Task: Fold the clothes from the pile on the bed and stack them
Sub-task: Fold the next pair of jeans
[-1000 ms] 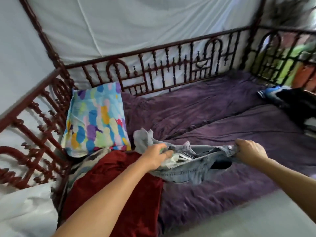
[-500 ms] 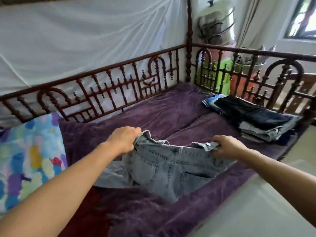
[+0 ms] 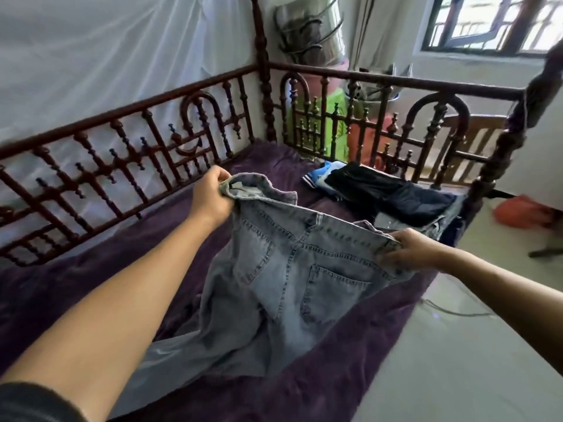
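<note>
A pair of light blue jeans (image 3: 274, 278) hangs spread out above the purple bed cover (image 3: 91, 269), back pockets facing me. My left hand (image 3: 210, 199) grips the waistband's far left end. My right hand (image 3: 408, 249) grips the waistband's right end. The legs trail down onto the bed towards me. A stack of folded dark and blue clothes (image 3: 387, 193) lies at the bed's far right corner. The unfolded pile is out of view.
A dark red wooden railing (image 3: 128, 166) runs along the bed's back and right end, with a corner post (image 3: 263, 71). White netting hangs behind it. Pale floor (image 3: 457, 345) lies to the right, with an orange object (image 3: 524, 211) on it.
The view has swung right, away from the patterned pillow and red cloth. Both hands have lifted the jeans and pulled the waistband wide, so the bunched jeans now hang flat.
</note>
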### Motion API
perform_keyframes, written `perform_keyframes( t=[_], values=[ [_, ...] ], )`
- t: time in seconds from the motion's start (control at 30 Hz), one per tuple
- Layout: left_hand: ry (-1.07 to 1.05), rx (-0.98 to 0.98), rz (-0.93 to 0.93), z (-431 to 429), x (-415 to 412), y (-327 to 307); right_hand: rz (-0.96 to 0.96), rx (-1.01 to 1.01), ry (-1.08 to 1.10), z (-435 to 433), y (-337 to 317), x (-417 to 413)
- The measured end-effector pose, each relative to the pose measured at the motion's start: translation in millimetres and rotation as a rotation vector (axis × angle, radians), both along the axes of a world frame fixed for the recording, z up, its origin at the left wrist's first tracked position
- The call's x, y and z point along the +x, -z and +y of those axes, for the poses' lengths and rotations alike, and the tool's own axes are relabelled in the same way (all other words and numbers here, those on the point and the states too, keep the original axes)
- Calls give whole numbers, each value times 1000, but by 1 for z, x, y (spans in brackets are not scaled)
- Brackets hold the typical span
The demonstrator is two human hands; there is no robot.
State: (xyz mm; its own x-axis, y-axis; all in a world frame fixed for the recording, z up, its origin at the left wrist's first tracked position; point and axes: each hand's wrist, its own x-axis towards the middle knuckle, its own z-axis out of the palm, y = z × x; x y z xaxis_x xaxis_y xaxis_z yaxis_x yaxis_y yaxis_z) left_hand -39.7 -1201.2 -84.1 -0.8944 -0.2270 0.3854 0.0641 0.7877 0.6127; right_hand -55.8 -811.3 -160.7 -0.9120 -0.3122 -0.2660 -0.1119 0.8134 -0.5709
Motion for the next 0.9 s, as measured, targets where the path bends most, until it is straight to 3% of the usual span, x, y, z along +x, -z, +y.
perform_keyframes(
  t=[0.13,0.27,0.47,0.63,0.77,0.9],
  values=[
    [93,-91,-117,40,-72,18,-162,-97,188,47,19,-41],
    [73,-142,-265,79,-136,68,-208,17,290,79,70,-96],
    [13,4,-471,130,-237,172,-331,265,193,85,177,-198],
    [-139,234,-630,147,-302,245,-472,541,79,95,254,-278],
    [-343,252,-865,108,-275,302,-282,676,-133,65,270,-333],
    [-530,195,-1089,75,-205,365,-26,450,-270,-4,298,-383]
  ],
)
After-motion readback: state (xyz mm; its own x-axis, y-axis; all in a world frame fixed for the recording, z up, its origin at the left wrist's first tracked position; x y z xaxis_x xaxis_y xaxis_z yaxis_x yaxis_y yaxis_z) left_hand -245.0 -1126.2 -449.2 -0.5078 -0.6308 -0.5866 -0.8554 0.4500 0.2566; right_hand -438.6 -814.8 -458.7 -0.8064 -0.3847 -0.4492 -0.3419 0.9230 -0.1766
